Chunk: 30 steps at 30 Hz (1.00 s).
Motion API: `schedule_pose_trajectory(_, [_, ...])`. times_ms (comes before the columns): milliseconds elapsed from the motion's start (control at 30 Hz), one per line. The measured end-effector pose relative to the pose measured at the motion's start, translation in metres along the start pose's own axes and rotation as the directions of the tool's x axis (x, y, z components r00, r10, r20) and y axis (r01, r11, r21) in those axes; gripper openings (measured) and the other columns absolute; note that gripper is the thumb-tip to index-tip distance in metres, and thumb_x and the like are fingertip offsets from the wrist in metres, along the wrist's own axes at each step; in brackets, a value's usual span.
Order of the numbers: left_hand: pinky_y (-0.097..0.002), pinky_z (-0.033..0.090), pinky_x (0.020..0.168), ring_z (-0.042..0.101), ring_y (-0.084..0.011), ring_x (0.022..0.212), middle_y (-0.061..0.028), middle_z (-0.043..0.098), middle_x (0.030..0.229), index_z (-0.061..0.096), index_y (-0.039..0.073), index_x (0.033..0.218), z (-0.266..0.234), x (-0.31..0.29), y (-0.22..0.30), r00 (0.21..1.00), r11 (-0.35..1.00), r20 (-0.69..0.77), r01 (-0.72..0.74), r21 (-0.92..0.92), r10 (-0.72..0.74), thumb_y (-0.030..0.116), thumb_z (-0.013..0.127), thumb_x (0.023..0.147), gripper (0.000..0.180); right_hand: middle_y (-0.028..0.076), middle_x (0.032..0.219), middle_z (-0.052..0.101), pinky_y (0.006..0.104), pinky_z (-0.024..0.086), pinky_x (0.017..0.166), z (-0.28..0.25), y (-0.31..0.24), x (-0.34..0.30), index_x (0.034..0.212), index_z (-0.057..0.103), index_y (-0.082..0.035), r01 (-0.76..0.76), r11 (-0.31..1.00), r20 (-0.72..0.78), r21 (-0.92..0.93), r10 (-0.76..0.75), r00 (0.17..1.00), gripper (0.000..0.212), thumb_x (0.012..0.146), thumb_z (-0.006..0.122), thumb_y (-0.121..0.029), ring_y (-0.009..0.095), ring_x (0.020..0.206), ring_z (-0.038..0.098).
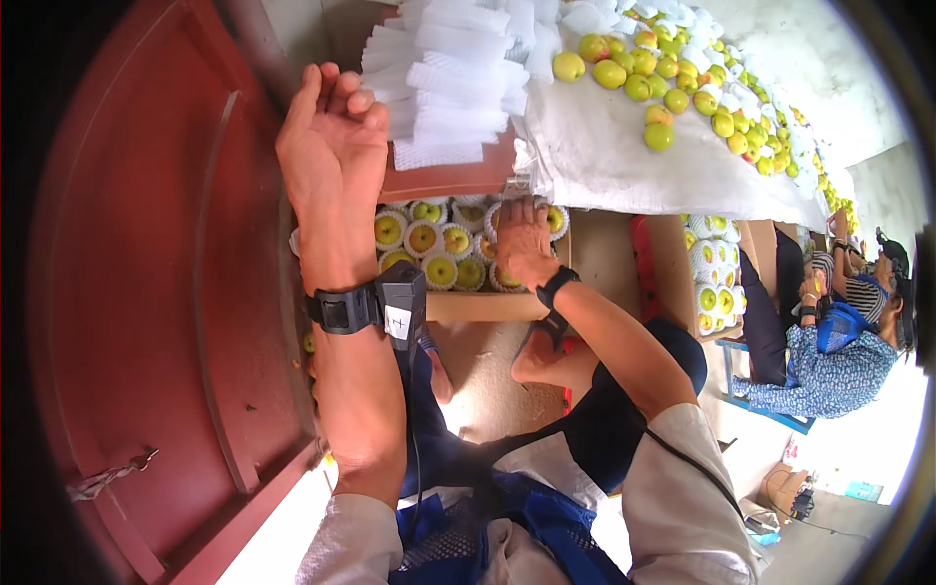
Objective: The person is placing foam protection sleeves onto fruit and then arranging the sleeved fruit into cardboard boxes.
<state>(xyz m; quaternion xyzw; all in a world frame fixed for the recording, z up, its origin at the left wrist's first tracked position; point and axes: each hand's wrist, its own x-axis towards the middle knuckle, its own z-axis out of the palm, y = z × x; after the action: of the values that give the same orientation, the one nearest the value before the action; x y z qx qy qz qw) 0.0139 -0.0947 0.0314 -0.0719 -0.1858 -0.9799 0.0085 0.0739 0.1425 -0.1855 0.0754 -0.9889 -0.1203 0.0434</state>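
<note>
**Yellow-green fruit, a carton half packed**

Red wood fills the head view's left side: a door [146, 292] curving from 12 round to 7 o'clock, just beside the left forearm. At 12 o'clock a stack of white foam nets [444, 78] lies on a red ledge, with a white sheet [604, 156] to its right carrying loose fruit [659, 136] up toward 1 o'clock. At 3 o'clock a second carton [710, 283] holds netted fruit, and beyond it another person [829, 361] in blue patterned cloth sits at work.

The fruit is round, yellow-green, some blushed pink; each packed one wears a white foam net like a collar.

The carton [487, 307], plain brown card, sits at the picture's centre, in front of the person's knees. Inside, netted fruit [439, 255] stands in close rows, touching one another.

The left hand [331, 136] is raised at 11 o'clock near the foam nets, fingers loosely curled, holding nothing; a black watch sits on the wrist. The right hand [525, 244] lies palm down in the carton's right end, fingers spread on the netted fruit; whether it grasps one I cannot tell.
</note>
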Motion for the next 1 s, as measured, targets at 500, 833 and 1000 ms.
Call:
schedule_pose_trajectory(500, [-0.0296, 0.037, 0.063, 0.05, -0.0141, 0.068, -0.0028, 0.055, 0.08, 0.06, 0.006, 0.093, 0.0, 0.002, 0.004, 0.993, 1.0, -0.118, -0.021, -0.009, 0.02, 0.018, 0.058, 0.099, 0.014, 0.018, 0.09, 0.069, 0.0501, 0.05, 0.076, -0.155, 0.01, -0.006, 0.092, 0.069, -0.006, 0.122, 0.73, -0.125, 0.672, -0.051, 0.991, 0.014, 0.088, 0.06, -0.016, 0.04, 0.086, 0.065])
schedule_pose_trajectory(833, [-0.0283, 0.039, 0.061, 0.052, -0.0148, 0.069, -0.0079, 0.062, 0.079, 0.062, 0.003, 0.099, 0.032, -0.018, -0.01, 0.988, 0.928, 0.15, -0.098, 0.359, 0.046, 0.025, 0.059, 0.101, 0.022, 0.018, 0.089, 0.071, 0.0482, 0.052, 0.076, -0.167, 0.039, 0.028, 0.096, 0.071, -0.01, -0.011, 0.638, -0.111, 0.77, 0.151, 0.982, 0.019, 0.087, 0.057, -0.018, 0.039, 0.086, 0.068])
schedule_pose_trajectory(1000, [-0.0281, 0.044, 0.06, 0.054, -0.0155, 0.064, -0.0089, 0.062, 0.079, 0.06, -0.001, 0.096, 0.11, -0.096, -0.027, 0.876, 0.626, 0.481, -0.367, 0.688, -0.016, 0.014, 0.049, 0.099, 0.019, 0.019, 0.085, 0.07, 0.0475, 0.053, 0.073, -0.179, 0.017, 0.029, 0.093, 0.07, -0.01, 0.043, 0.671, -0.106, 0.74, 0.053, 0.993, 0.014, 0.084, 0.061, -0.016, 0.04, 0.082, 0.067])
